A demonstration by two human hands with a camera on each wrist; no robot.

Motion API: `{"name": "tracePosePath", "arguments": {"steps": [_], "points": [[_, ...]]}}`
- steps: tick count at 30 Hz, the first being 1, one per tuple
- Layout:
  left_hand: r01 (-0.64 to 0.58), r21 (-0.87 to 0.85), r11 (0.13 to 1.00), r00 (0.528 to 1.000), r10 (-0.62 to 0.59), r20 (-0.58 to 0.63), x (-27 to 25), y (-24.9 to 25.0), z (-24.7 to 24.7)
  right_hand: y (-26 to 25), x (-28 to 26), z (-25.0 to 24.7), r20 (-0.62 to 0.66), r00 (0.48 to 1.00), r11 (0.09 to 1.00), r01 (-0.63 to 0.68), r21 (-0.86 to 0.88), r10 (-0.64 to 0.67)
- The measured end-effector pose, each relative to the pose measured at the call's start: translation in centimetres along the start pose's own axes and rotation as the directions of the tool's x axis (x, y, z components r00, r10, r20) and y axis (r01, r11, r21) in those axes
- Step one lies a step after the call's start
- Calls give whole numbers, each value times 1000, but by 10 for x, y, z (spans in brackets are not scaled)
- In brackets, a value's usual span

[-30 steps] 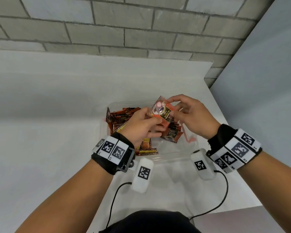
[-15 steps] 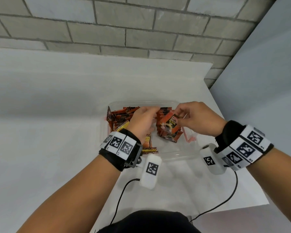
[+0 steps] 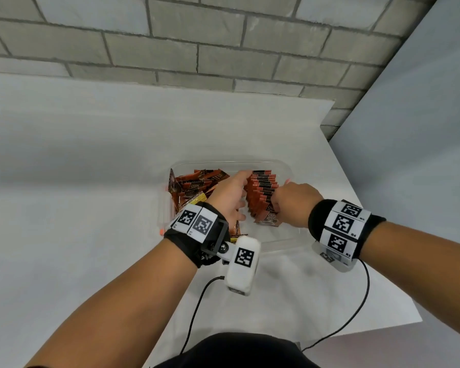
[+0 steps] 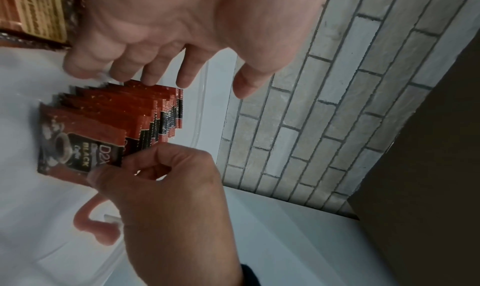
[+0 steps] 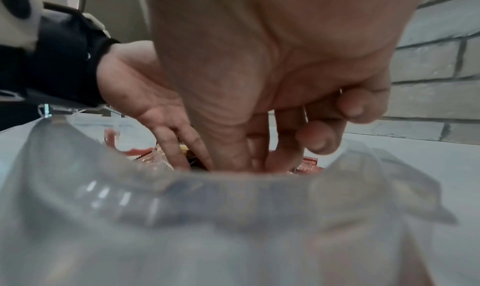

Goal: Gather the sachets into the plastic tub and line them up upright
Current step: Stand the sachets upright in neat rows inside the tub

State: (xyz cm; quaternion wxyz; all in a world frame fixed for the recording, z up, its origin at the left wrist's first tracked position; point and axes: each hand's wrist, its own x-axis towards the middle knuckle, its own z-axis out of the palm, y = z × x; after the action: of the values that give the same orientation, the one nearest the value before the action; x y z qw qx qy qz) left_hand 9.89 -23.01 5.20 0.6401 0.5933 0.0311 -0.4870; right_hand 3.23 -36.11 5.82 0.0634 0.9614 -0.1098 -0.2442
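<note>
Your left hand (image 3: 230, 199): fingers straight, tips touching row of upright red-and-black sachets (image 3: 262, 193) | your right hand (image 3: 294, 200): curled, pinching nearest sachet (image 4: 78, 143) | inside clear plastic tub (image 3: 282, 244)

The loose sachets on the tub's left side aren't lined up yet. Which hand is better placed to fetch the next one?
Left hand, probably: it sits right beside the loose sachets with open fingers, while the right hand pinches the row's front sachet.
</note>
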Motion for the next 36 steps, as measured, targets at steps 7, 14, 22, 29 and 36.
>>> {"name": "tracePosePath", "arguments": {"steps": [7,14,22,29,36], "points": [[25,3,1000,1000,-25,-7,6,-1,1,-3,3,-2,-10,1000,998,1,-71,-2],[64,-33,997,998,-64,4,7,-3,5,-3,0,-2,-59,998,998,0,61,3],[180,-179,967,983,-170,70,-3,-1,11,5,-13,-4,-177,979,895,-15,445,105],[211,-312,926,977,-195,80,-5,3,17,5,-15,-11,50,917,365,-207,908,396],[170,-457,873,985,-167,49,0,3,22,0,-21,0,99,923,205,-186,961,373]]}}
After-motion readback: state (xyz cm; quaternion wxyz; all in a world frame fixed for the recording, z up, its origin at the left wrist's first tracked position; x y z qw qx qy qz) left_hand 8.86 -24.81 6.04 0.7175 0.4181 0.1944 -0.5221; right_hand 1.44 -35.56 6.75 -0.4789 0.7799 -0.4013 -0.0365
